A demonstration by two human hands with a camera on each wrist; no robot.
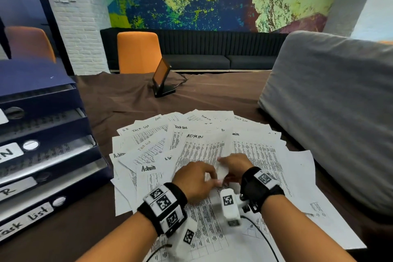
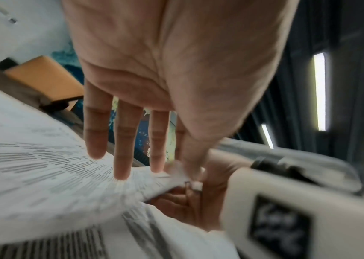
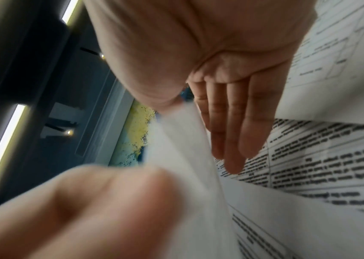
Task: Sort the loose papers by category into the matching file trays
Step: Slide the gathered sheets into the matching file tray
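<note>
White printed sheets lie fanned over the brown-clothed desk [image 1: 127,100], and nearest the person both hands meet on the lower edge of the ADMIN sheet [image 1: 202,149], which sits on top of the fan. In the left wrist view the left hand [image 1: 194,181] has its fingers [image 2: 123,150] fairly straight and slightly spread, tips resting on the sheet, while thumb and forefinger appear to nip its curled corner; the blur makes that uncertain. The right hand [image 1: 234,165] pinches the same lifted edge between thumb and fingers, its remaining fingers [image 3: 234,140] pressed together and laid flat behind the paper, probably to peel one sheet free of those under it. Beyond the ADMIN sheet the loose papers [image 1: 153,134] overlap so that their handwritten headings, Task List and Admin, show, which should make sorting by category easy. Left of the ADMIN sheet stands the blue stack of file trays [image 1: 42,134], its labelled fronts facing the person; the lowest tray reads Task list, the other labels are partly cut off. To the right lies a grey cushion [image 1: 331,108]; farther back a small tilted screen [image 1: 162,76] stands on the desk.
</note>
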